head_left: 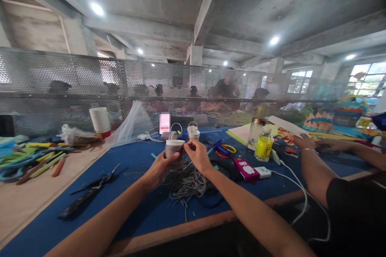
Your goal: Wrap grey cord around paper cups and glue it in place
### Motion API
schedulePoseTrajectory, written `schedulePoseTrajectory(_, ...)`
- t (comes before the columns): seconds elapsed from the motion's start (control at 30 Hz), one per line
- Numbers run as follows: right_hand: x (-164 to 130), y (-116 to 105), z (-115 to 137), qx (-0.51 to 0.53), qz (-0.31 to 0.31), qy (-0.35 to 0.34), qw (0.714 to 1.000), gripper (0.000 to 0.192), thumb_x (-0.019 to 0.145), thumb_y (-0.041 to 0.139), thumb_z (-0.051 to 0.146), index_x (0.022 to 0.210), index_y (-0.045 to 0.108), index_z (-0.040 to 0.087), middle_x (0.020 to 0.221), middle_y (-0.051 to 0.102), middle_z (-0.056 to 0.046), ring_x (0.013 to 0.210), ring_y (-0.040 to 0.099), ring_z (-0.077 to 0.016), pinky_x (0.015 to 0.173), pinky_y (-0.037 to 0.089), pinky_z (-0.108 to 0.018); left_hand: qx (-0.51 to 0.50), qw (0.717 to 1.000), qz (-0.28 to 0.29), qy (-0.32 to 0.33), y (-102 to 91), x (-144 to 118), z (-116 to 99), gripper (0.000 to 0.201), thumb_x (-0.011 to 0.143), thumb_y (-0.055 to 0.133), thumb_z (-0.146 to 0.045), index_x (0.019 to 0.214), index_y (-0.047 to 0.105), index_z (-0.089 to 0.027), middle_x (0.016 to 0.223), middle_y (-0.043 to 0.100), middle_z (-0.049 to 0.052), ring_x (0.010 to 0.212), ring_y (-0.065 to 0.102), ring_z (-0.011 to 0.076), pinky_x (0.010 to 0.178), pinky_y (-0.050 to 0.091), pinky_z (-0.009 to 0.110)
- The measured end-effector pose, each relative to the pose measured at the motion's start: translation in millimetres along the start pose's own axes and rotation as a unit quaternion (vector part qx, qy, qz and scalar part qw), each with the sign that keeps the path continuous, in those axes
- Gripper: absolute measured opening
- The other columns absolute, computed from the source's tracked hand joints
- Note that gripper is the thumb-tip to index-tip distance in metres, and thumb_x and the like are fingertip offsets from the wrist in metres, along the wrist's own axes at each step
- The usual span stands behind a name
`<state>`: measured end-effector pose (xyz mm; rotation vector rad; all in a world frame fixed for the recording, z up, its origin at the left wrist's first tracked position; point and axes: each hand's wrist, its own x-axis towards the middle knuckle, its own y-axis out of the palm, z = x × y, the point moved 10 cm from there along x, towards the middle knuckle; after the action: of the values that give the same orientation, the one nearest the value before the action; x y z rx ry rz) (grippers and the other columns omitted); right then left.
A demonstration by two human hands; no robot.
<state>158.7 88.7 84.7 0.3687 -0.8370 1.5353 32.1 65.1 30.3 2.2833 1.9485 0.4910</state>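
A paper cup [175,143] with a white rim and a dark wrapped-looking side is gripped by my left hand [159,168], fingers curled round it. My right hand [197,156] is closed in a pinch at the cup's right side; whatever sits between its fingertips is too small to make out. Below both hands lies a tangled heap of grey cord [188,182] on the blue table mat [129,204]. Just behind the cup stand a small white basket [193,131] with a thin handle and a ball of grey cord [169,136].
Black long-nosed pliers [90,190] lie left, near scissors [15,172] and stacked paper cups [100,122]. A lit phone [164,122] stands behind. Rightward are blue-handled scissors [218,148], a pink box [246,170], a yellow bottle [264,146], white cables and a co-worker's arms [316,168].
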Motion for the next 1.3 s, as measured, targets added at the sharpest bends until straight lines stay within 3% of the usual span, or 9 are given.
schedulePoseTrajectory(1.3,1.1,1.4,-3.2,0.018,0.010,0.013,1.000,0.025,0.085,0.049,0.038,0.071,0.056,0.019,0.068,0.063,0.001,0.064,0.061,-0.0130,0.065,0.046,-0.022,0.005,1.000,0.025,-0.001,-0.1,1.4,3.5,0.046,0.077,0.069,-0.030,0.120,0.060,-0.015,0.114,0.065,0.014,0.097,0.062,0.0241,0.083,0.049,0.035)
